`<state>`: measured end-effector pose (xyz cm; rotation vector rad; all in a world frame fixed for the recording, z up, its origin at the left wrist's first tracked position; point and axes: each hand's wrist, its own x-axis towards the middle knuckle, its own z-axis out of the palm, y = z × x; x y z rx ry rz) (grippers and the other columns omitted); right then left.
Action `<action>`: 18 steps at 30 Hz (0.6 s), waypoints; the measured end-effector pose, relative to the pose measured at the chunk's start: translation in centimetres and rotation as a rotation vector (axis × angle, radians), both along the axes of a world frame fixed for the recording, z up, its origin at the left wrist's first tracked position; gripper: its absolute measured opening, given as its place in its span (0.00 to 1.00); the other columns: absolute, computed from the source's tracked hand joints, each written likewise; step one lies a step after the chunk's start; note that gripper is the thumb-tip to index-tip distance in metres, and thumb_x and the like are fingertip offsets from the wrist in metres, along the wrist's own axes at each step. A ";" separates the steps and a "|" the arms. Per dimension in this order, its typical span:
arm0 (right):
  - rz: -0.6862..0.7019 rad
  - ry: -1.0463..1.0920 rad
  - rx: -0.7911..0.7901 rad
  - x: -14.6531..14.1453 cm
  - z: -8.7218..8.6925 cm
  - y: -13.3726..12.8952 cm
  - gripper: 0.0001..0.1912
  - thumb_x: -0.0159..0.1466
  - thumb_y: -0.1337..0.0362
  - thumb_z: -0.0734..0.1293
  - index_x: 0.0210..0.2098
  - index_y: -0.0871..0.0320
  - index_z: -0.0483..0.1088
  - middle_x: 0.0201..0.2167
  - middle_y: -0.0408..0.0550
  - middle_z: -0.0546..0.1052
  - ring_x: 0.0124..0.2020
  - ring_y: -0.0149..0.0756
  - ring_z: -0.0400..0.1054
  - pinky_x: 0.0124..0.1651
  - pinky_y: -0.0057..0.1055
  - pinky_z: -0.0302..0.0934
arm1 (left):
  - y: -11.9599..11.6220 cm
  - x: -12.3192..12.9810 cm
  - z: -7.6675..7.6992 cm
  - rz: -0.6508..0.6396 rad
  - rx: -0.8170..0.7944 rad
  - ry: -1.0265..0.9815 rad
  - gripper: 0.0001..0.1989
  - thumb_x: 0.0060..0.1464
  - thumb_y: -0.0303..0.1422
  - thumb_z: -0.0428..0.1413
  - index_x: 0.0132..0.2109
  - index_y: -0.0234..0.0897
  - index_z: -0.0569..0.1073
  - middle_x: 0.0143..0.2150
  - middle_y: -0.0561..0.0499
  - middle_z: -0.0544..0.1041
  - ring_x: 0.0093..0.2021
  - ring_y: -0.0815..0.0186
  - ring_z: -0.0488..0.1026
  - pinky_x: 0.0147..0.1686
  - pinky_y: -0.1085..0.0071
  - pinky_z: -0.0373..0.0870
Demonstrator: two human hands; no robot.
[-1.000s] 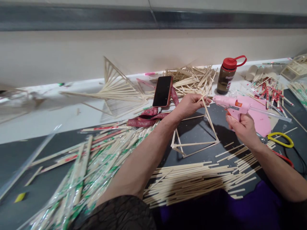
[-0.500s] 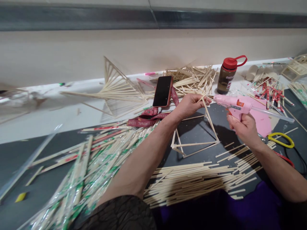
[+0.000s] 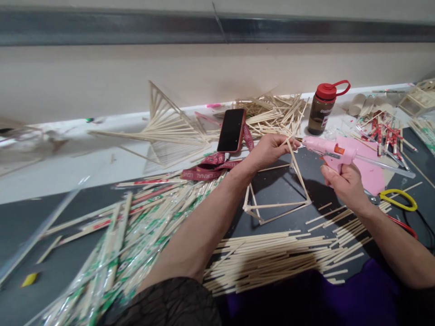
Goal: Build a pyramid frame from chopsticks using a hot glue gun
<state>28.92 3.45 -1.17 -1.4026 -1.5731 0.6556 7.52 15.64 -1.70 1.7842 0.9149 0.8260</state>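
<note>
A pink hot glue gun point(image 3: 343, 153) with a clear glue stick in its back is gripped in my right hand point(image 3: 346, 183). Its nozzle points left, close to the fingertips of my left hand point(image 3: 272, 148). Those fingers pinch the upper corner of a frame of thin wooden sticks point(image 3: 278, 205), where sticks meet. The frame's lower part rests on the dark mat point(image 3: 272, 185). My left hand hides part of the frame's top. Several loose wooden sticks point(image 3: 268, 258) lie in a bundle in front of the frame.
Wrapped chopsticks point(image 3: 146, 231) spread across the left. Behind are a phone point(image 3: 231, 130) on a red lanyard point(image 3: 204, 172), a stick pile point(image 3: 275, 113), a fan-shaped stick model point(image 3: 166, 122) and a red-capped bottle point(image 3: 320, 111). Yellow-handled scissors point(image 3: 399, 199) lie right of my right hand.
Hardly anything differs. The glue gun and my right hand have shifted very slightly; my left hand keeps its pinch at the frame's corner.
</note>
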 end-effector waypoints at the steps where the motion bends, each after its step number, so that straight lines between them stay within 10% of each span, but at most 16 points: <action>1: -0.004 -0.008 -0.005 0.0 0.0 0.0 0.20 0.62 0.52 0.66 0.18 0.55 0.65 0.17 0.42 0.68 0.23 0.31 0.62 0.31 0.33 0.55 | 0.0 0.0 0.0 -0.001 0.003 -0.001 0.16 0.47 0.45 0.64 0.30 0.35 0.80 0.29 0.52 0.79 0.35 0.65 0.74 0.44 0.68 0.70; 18: -0.016 -0.014 -0.060 0.0 0.0 0.0 0.21 0.62 0.51 0.66 0.16 0.54 0.65 0.15 0.42 0.68 0.21 0.31 0.62 0.31 0.34 0.55 | 0.1 -0.1 -0.2 -0.011 0.027 0.001 0.10 0.50 0.38 0.62 0.32 0.35 0.82 0.35 0.50 0.83 0.38 0.64 0.78 0.46 0.68 0.72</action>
